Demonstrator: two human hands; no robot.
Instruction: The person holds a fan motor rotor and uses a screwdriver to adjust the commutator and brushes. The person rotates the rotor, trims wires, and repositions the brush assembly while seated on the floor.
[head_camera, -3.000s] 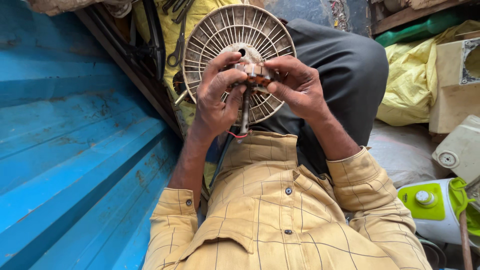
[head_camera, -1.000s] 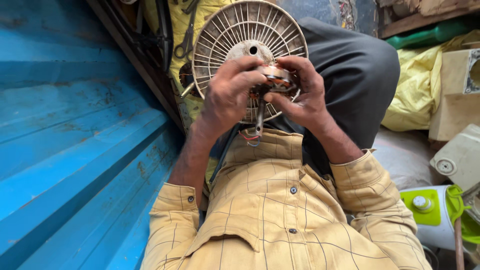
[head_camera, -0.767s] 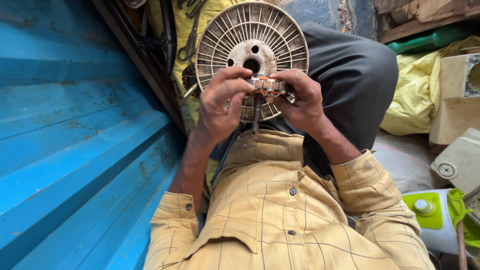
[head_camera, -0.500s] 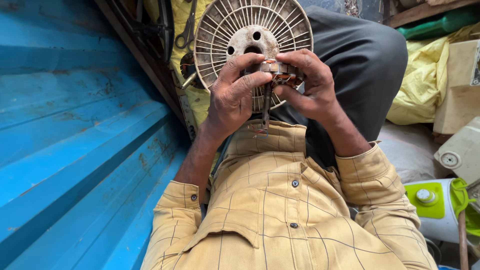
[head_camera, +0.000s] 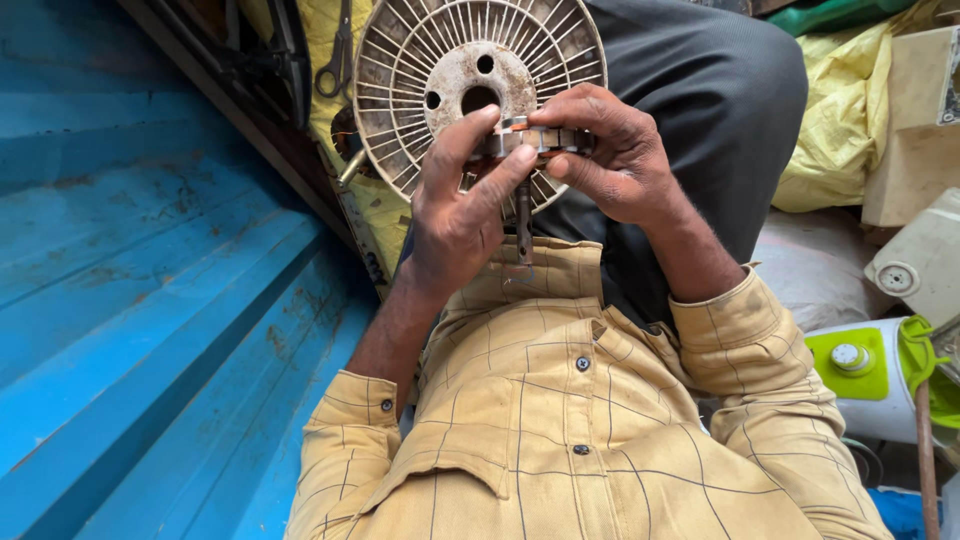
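Here, two bare hands are gripping a small metal motor part in front of a round slatted fan guard.

Going left to right: a blue corrugated metal wall (head_camera: 150, 300) is lying well out beyond the left hand (head_camera: 455, 215). That hand is curling closed, its thumb and forefinger pinching the left end of the ringed motor part (head_camera: 535, 140), which is sitting between the two hands with a thin shaft (head_camera: 523, 220) hanging below it. The right hand (head_camera: 615, 160) is closing over the part's right end, fingers wrapped across the top. Just behind both hands, the fan guard (head_camera: 440, 70) is resting against a dark-trousered knee (head_camera: 720, 110). Judging by the grip, keeping both pinches even and the shaft straight would be helping the part stay aligned. Farther right, a green and white appliance (head_camera: 870, 370) is sitting.
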